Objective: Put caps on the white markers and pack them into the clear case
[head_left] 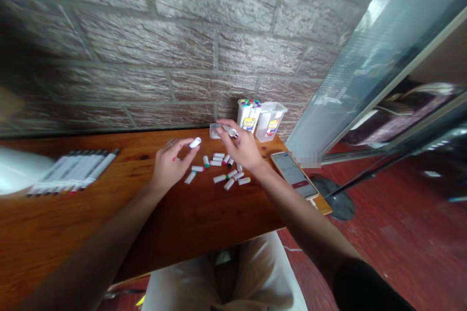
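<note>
Left hand point(170, 161) pinching white cap point(195, 143), right hand point(243, 146) holding marker point(230, 131); loose caps point(219, 179), wooden table point(204, 218)

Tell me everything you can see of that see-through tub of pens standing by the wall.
The clear tub looks like plastic and has a yellow label on its front. White pens stand inside, coloured ends uppermost: green, red, purple and others. It stands upright on the wooden table, near the stone wall, just left of another see-through box in the picture. The right hand partly hides its base; whether they touch is unclear.
</note>
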Demonstrator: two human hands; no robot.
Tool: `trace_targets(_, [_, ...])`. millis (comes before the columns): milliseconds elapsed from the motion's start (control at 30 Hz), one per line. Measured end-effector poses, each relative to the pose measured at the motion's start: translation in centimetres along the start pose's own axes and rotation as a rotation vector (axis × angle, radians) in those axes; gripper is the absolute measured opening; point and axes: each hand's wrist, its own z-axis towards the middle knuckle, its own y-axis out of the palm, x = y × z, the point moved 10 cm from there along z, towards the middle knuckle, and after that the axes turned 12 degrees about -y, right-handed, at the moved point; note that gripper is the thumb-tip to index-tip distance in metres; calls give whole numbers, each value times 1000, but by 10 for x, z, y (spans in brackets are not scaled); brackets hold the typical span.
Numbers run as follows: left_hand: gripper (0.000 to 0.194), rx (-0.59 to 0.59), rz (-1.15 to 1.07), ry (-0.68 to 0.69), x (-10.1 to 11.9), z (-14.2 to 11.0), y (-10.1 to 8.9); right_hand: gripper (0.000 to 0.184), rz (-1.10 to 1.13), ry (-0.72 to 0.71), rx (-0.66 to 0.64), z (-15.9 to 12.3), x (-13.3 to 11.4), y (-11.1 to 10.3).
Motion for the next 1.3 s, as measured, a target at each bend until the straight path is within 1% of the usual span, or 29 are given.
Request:
trace_targets(67, [16,17,11,-12,-1,0,-1,35,53,6,126,11,11,10])
trace_targets(133, [15,36,11,-26,-1,0,-3,39,143,70,262,8,26,11])
trace_targets(167, [15,42,3,-29,0,-1,-3,41,196,101,295,4,32,12])
trace_targets(233, [14,46,-39,-30,2,-3,-3,40,341,149,327,-7,39,14])
trace_targets(300, [14,43,-80,-29,4,-5,-2,39,432,218,307,-17,44,17])
trace_targets(367, [14,49,-103,-15,7,-7,-2,46,441,293,362,-26,48,12])
trace_targets(400, [14,40,-107,-3,8,-7,-1,48,436,305,393,-28,48,9])
trace_targets(467, [15,31,-115,3,7,-7,0,46,443,308,409,-30,45,8])
trace_targets(533, [14,25,-127,-9,4,-7,-1,38,470,303,389,-29,42,11])
trace_targets(733, [13,-15,-139,-14,3,-6,3,30,528,287,275,-24,31,22])
trace_targets(867, [14,-39,-153,-5,8,-7,6,34,528,302,198,-22,27,29])
trace_targets(1033, [18,-72,-170,25,10,-10,9,36,530,294,194,-22,25,32])
trace_targets(1133, [19,-66,-178,27,9,-9,8,37,539,303,168,-23,24,36])
trace_targets(1300, [20,-74,-182,71,16,-9,7,48,534,299,53,-22,21,48])
